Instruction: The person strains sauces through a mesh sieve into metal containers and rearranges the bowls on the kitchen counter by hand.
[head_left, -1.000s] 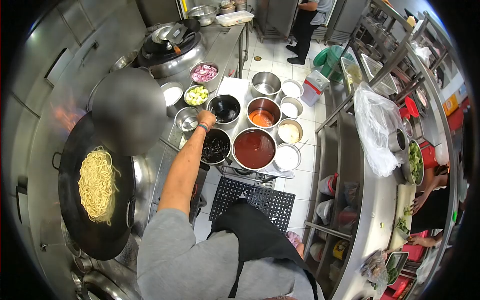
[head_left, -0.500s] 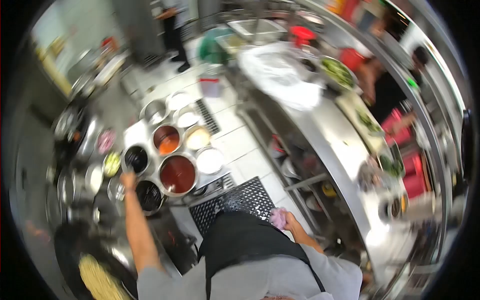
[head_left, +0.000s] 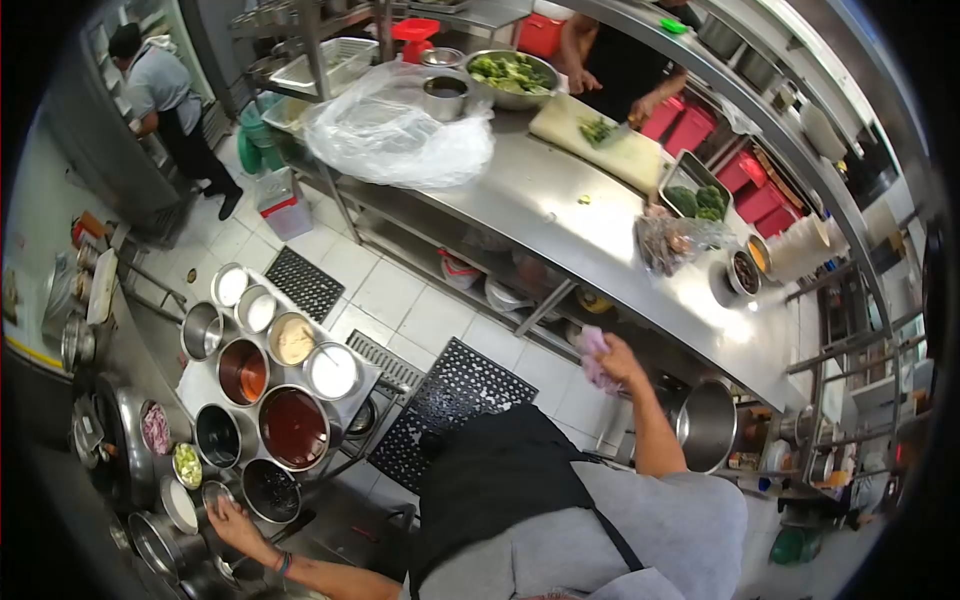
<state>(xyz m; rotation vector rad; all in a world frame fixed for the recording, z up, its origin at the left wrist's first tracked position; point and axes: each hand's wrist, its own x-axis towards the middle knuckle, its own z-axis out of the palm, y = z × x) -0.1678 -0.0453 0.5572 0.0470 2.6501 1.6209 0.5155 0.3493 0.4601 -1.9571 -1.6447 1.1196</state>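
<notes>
My left hand is low over the steel containers at the left, at the edge of a small metal pot. Its fingers look drawn together, and whatever they may hold is too small to make out. Close by are a pot of dark contents, a white-filled container and a bowl of pale green pieces. My right hand is closed around a crumpled pink-purple cloth, held out in the air between my body and the steel counter.
Pots of red sauce and cream-coloured contents stand in front. Beyond the black floor mat runs a long steel counter. Across it, a person cuts greens on a board. Another person stands at the far left.
My view has turned to the right. My left hand has shifted from beside the black-filled pot to the small metal pot; my right hand has lifted outward, still with the cloth.
</notes>
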